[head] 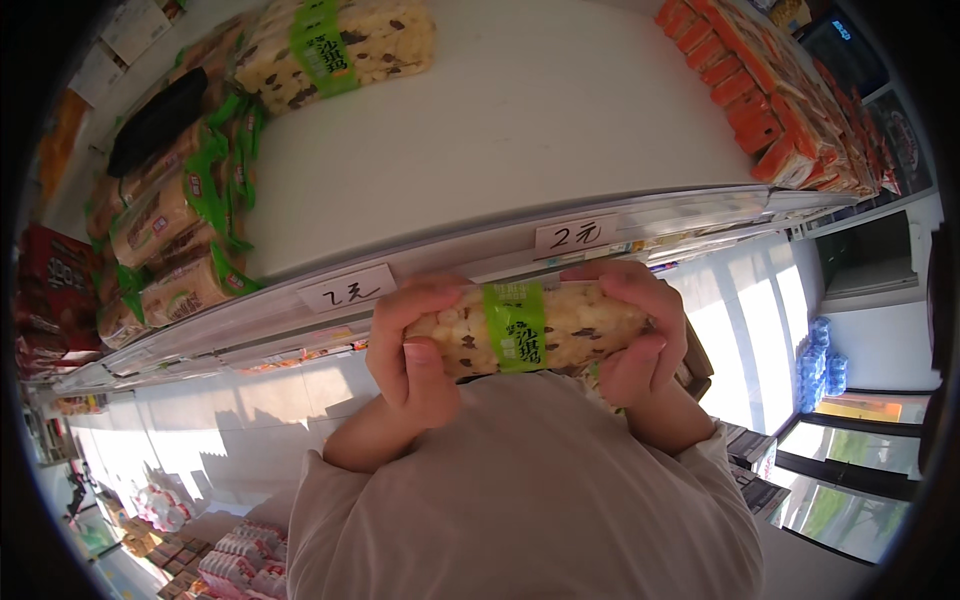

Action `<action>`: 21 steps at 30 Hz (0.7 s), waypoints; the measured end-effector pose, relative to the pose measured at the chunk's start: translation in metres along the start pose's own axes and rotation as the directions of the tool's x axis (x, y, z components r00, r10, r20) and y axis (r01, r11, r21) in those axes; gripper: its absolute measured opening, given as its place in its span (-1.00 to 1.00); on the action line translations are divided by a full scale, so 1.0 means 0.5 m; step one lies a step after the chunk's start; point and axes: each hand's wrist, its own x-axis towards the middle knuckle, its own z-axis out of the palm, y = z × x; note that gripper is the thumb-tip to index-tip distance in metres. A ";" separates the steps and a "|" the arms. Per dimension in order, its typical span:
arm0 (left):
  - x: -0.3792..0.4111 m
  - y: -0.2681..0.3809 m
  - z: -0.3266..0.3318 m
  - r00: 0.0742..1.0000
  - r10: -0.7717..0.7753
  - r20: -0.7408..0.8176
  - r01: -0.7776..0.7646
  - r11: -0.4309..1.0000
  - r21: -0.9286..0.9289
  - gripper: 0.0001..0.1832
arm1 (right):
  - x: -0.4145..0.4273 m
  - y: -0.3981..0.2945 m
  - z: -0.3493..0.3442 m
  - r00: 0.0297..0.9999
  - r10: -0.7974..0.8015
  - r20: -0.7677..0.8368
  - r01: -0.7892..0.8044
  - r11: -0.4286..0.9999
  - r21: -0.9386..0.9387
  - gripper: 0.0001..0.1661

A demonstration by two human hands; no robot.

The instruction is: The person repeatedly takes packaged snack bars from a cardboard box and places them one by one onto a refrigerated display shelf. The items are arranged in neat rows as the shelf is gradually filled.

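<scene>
Between my two hands is a clear-wrapped block of sachima, a puffed pastry with dark raisins and a green label band [516,330], held level in front of my chest. My left hand [416,352] grips one end, its thumb on the face towards me. The other end is in my right hand [643,337], fingers over the top edge. Beyond them, a similar pack of sachima [375,46] lies on the white shelf [480,135]. Part of another wrapped item shows below my right hand; whether that hand holds it too, I cannot tell.
Green-ended packs of round biscuits [184,217] are piled at the shelf's left, a black object [159,120] on them. Orange-red packs [757,112] line the right. Handwritten price cards [576,235] sit on the shelf edge. Bottled water [814,367] and stacked goods [240,562] stand on the floor.
</scene>
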 end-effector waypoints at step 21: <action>0.015 0.043 -0.058 0.931 0.342 0.125 -0.354 0.931 0.091 -0.50 | 0.110 -0.062 -0.020 0.942 -0.088 0.324 0.142 0.979 -0.145 -0.48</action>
